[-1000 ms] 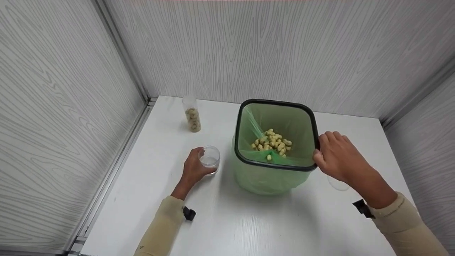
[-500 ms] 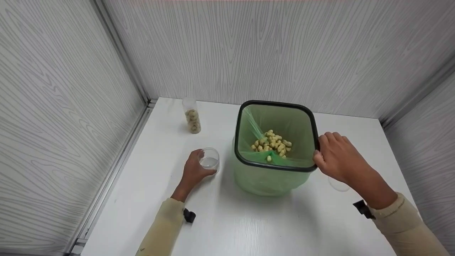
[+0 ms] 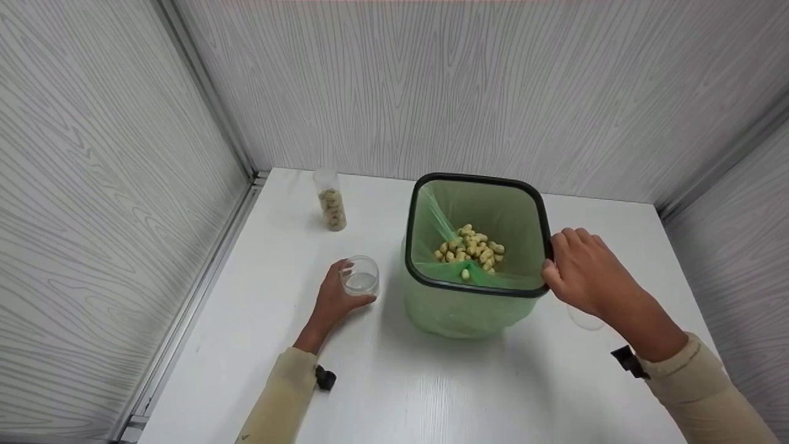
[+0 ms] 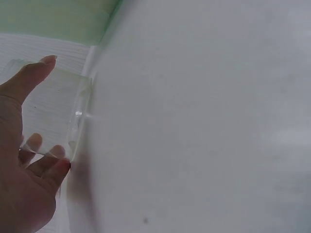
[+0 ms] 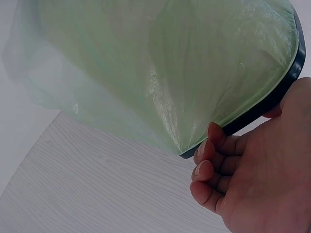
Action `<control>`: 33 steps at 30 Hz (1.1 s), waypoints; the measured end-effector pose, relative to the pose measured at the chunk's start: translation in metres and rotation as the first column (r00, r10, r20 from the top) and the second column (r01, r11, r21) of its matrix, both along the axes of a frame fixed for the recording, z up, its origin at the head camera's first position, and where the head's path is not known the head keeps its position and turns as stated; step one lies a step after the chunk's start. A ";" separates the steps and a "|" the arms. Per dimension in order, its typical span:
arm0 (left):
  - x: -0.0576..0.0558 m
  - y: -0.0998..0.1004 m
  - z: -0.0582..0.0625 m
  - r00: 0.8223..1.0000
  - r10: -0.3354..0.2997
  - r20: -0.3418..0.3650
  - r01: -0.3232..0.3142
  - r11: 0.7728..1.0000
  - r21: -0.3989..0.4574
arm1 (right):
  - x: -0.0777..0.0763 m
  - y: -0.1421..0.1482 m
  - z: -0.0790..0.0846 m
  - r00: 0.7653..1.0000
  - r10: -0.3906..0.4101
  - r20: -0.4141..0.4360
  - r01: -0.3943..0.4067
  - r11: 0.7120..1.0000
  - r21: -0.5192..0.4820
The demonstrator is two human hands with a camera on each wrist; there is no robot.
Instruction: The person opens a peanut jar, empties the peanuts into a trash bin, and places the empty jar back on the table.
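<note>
My left hand holds a clear cup that stands on the white table. In the left wrist view the thumb lies along one side of the cup, with fingers curled at the other. At the right, my right hand grips the black rim of a bin lined with a green plastic bag. The right wrist view has the fingers curled at that rim, with the thumb mostly hidden. Unshelled peanuts lie in a heap inside the lined bin.
A tall clear container, partly filled with what look like peanuts, stands at the back left. A faint clear round object lies partly under the right hand's wrist. Wood-patterned panels enclose the table on three sides.
The left hand and cup have shifted very slightly left. The right hand keeps its hold on the rim, and the peanuts lie as before.
</note>
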State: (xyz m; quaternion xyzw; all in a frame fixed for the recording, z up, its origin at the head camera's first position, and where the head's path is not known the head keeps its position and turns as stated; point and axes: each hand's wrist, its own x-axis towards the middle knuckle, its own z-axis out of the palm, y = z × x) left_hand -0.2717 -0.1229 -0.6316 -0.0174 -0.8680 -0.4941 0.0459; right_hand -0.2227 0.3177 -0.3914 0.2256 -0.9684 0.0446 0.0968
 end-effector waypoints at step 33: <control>0.011 -0.012 0.027 0.999 -0.032 -0.002 0.032 0.999 0.040 | -0.001 0.002 -0.003 1.000 0.003 -0.016 -0.003 1.000 0.005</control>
